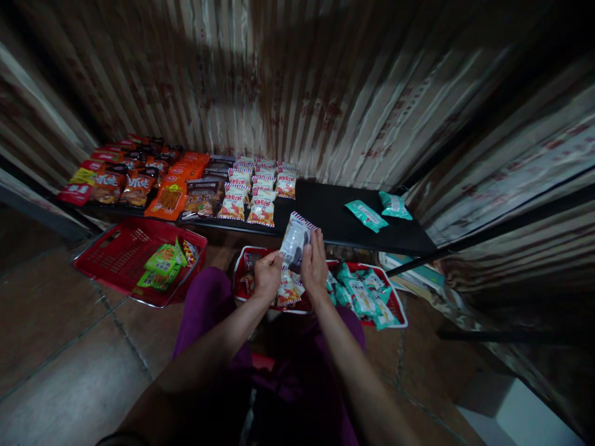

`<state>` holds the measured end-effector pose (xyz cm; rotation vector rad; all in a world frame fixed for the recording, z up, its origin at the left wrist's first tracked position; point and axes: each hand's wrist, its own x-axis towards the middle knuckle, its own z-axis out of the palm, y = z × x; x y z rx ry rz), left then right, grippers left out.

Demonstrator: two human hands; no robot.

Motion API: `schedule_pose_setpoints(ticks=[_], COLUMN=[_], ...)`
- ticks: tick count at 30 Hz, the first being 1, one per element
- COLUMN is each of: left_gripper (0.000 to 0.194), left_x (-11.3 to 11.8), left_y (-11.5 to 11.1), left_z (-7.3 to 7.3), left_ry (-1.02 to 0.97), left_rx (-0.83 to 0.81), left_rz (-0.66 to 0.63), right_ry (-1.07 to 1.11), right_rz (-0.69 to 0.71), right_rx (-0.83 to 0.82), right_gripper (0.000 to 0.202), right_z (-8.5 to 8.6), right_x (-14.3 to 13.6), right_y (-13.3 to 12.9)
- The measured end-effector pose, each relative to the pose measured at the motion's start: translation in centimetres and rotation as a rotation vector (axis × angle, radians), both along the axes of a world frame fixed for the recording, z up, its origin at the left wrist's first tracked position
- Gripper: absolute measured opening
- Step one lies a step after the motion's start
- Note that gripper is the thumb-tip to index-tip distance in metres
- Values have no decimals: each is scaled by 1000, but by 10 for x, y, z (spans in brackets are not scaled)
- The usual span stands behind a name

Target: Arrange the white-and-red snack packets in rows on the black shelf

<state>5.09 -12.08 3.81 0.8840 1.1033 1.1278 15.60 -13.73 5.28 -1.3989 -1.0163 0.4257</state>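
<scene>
Between my two hands is a snack packet [294, 240], its pale printed back facing up and a striped edge at the top. My left hand [268, 272] is closed, pinching the packet's lower left corner. My right hand [315, 263] lies along the packet's right side, fingers stretched and close together, pressing against it. Below them stands a red basket [238, 267] with white-and-orange snack packets [289, 293] and some brown ones. Rows of similar white-and-orange packets [233, 201] stand on the black shelf [320, 207] in front of me.
Left along the shelf are brown packets [202, 197], orange packets [171, 193] and black-and-red packets [139, 186]. Two teal packets [366, 215] lie at its right. A red basket [116, 248] holds green packets [160, 266]; another [396, 303] holds teal packets [360, 296]. Black posts [465, 232] frame the shelf.
</scene>
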Motion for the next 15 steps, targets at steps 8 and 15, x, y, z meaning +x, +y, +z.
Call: schedule_pose_setpoints(ticks=[8,15], left_gripper=[25,32], left_x=[5,11], left_y=[-17,-26], left_z=[17,26], left_ry=[187,389], left_rx=[112,339], left_rz=[-28,-91], right_ry=[77,368], right_rz=[43,87], right_rx=[-4,-33], right_gripper=[45,55], right_z=[-17,-18], right_x=[-11,-14], right_y=[-2,-2])
